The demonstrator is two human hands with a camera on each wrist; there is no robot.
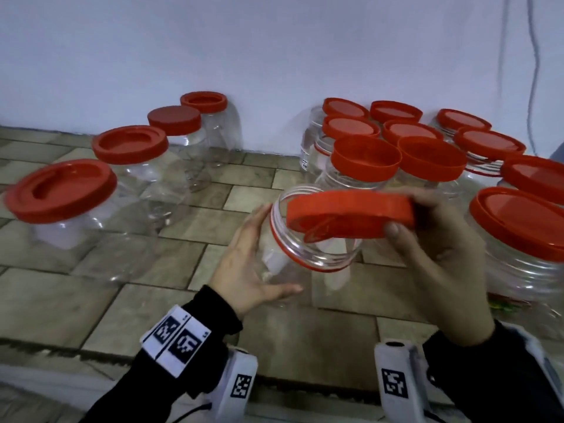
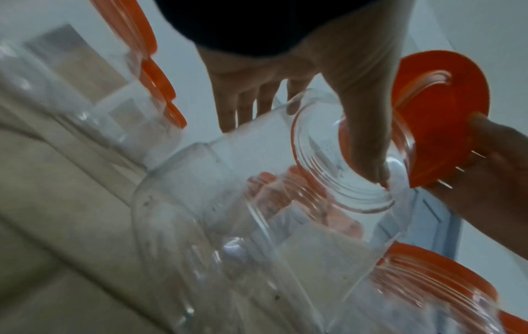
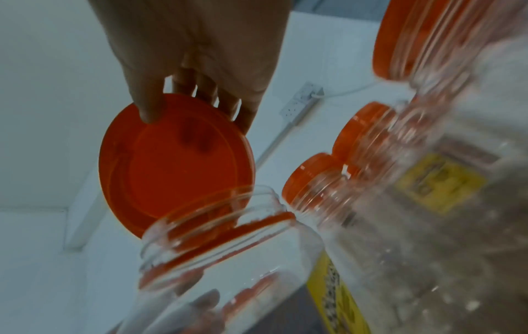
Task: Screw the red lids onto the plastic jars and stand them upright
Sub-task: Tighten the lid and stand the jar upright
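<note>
From the head view, the left hand [image 1: 244, 264] cradles a clear plastic jar [image 1: 308, 239], tilted with its open, threaded mouth turned up and toward the right; the fingers lie along the far side and the thumb reaches under the smooth wall. The right hand [image 1: 439, 270] grips a round red lid [image 1: 351, 213] by its ribbed rim, thumb on the near edge, holding it just over the jar's mouth and partly covering it, not seated. A row of four lidded jars [image 1: 128, 154] stands to the left on the stone-tiled floor [image 1: 76, 300], and a cluster of lidded jars [image 1: 427, 148] stands to the right against a pale wall [image 1: 274, 41]; a thin cable [image 1: 534, 71] hangs down it. Black sleeves carry white bands with square printed markers [image 1: 174, 337]. From the left wrist, the left hand [image 2: 314, 85] is wrapped round the jar [image 2: 228, 203], thumb lying across the ringed neck, fingers curled behind the transparent body; the lid [image 2: 440, 117] shows at the right, pinched by the other hand's fingers [image 2: 491, 144]. From the right wrist, the right hand [image 3: 200, 56] holds the lid [image 3: 174, 165] with thumb on its smooth underside and fingers over the edge, the lid tilted against the jar's [image 3: 228, 248] ridged rim. Beside it stand more jars with yellow labels [image 3: 440, 183], and a white power strip [image 3: 300, 101] lies by the wall.
</note>
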